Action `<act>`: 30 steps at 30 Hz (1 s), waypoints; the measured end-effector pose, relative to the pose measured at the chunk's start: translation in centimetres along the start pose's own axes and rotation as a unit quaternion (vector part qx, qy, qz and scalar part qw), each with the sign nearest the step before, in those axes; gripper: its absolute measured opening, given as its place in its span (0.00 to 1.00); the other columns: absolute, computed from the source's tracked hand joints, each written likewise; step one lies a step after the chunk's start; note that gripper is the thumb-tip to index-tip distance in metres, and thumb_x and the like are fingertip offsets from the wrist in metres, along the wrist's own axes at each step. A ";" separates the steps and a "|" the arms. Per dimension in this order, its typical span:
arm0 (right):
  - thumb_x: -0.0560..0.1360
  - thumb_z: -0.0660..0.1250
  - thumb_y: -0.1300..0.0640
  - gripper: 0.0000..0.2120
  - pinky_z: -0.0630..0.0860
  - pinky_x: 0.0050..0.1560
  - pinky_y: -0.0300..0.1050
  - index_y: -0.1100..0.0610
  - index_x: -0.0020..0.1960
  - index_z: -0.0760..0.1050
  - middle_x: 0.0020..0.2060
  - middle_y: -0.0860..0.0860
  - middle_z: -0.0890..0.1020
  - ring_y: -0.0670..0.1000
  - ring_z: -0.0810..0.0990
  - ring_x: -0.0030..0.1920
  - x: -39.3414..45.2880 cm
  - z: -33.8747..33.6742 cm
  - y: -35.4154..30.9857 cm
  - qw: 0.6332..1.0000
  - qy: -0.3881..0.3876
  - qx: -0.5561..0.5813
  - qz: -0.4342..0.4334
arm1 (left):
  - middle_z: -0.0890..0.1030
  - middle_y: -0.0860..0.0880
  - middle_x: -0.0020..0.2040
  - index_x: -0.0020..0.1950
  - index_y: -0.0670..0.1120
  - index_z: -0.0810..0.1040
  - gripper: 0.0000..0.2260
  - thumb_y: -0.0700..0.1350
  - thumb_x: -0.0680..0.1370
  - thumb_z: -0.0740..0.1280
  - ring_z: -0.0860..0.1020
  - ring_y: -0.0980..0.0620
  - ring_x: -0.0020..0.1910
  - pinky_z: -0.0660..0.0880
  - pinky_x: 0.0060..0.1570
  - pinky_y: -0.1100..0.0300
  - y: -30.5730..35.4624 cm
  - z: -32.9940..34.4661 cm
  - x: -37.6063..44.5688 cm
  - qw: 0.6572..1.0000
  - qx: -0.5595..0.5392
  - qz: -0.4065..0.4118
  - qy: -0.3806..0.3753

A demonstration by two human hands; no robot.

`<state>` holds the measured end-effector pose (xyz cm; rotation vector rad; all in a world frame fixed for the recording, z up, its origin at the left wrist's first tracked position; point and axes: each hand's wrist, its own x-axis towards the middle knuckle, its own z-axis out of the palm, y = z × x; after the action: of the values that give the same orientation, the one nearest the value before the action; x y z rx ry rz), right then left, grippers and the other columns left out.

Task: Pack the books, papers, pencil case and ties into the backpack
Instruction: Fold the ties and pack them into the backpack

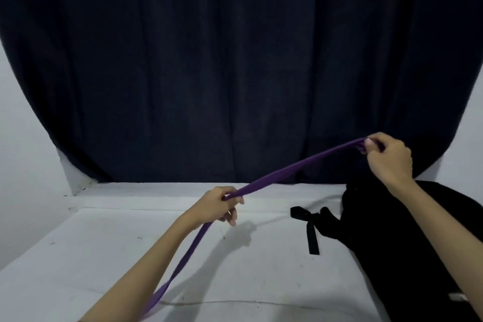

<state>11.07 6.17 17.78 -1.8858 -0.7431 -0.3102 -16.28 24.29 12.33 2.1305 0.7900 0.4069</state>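
Observation:
A long purple tie (295, 167) stretches in the air between my two hands above the white table (109, 251). My left hand (220, 205) grips it near the middle, and the rest hangs down along my left forearm to the bottom edge. My right hand (386, 155) pinches the other end, raised above the black backpack (397, 243). The backpack lies on the right side of the table, under my right forearm. Its black strap (312, 235) trails left onto the table. I see no books, papers or pencil case.
A dark blue curtain (235, 60) hangs behind the table's far edge. White walls (21, 165) show at both sides. The table surface bears a few small marks and creases.

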 end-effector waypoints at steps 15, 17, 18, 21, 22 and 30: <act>0.77 0.64 0.63 0.06 0.73 0.32 0.33 0.60 0.42 0.77 0.30 0.52 0.81 0.47 0.79 0.29 -5.3 -2.5 -4.4 0.921 -0.349 0.159 -0.067 | 0.73 0.55 0.36 0.49 0.46 0.75 0.09 0.33 0.74 0.64 0.71 0.59 0.34 0.68 0.32 0.74 15.3 3.8 -0.1 0.964 0.154 0.207 0.058; 0.77 0.62 0.64 0.10 0.72 0.34 0.36 0.58 0.38 0.75 0.29 0.50 0.79 0.48 0.77 0.30 -4.0 -3.5 -4.0 0.934 -0.309 0.174 -0.048 | 0.75 0.55 0.39 0.48 0.46 0.77 0.08 0.34 0.75 0.65 0.74 0.58 0.38 0.69 0.36 0.73 13.4 3.1 0.0 0.969 0.136 0.191 0.072; 0.78 0.62 0.63 0.10 0.71 0.36 0.37 0.57 0.38 0.74 0.30 0.49 0.79 0.48 0.77 0.32 -3.4 -4.0 -3.9 0.937 -0.297 0.181 -0.048 | 0.77 0.54 0.41 0.46 0.47 0.78 0.09 0.34 0.76 0.64 0.76 0.56 0.43 0.71 0.41 0.72 12.3 2.8 0.2 0.973 0.119 0.180 0.080; 0.77 0.65 0.56 0.05 0.69 0.40 0.36 0.56 0.44 0.76 0.38 0.49 0.83 0.45 0.78 0.37 -2.8 -4.5 -4.6 0.930 -0.328 0.144 -0.085 | 0.78 0.48 0.47 0.46 0.51 0.77 0.12 0.34 0.77 0.63 0.76 0.51 0.48 0.73 0.49 0.61 11.0 2.4 0.8 0.984 0.057 0.147 0.085; 0.76 0.66 0.51 0.08 0.70 0.41 0.36 0.56 0.47 0.77 0.41 0.48 0.84 0.44 0.78 0.38 -3.0 -4.0 -5.0 0.920 -0.359 0.118 -0.104 | 0.77 0.48 0.45 0.47 0.52 0.75 0.11 0.34 0.76 0.64 0.76 0.52 0.45 0.73 0.47 0.60 11.3 2.5 1.1 0.985 0.043 0.146 0.083; 0.76 0.67 0.54 0.09 0.70 0.36 0.32 0.57 0.39 0.77 0.30 0.47 0.76 0.43 0.74 0.33 -4.3 0.4 -5.7 0.897 -0.400 0.174 -0.073 | 0.73 0.53 0.33 0.48 0.49 0.73 0.10 0.35 0.73 0.69 0.71 0.58 0.32 0.70 0.37 0.64 12.1 2.1 1.7 0.984 0.027 0.164 0.069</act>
<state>4.16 6.56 19.56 -1.5785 -1.3852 0.5265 -9.06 18.38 20.54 2.3089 0.5269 0.7187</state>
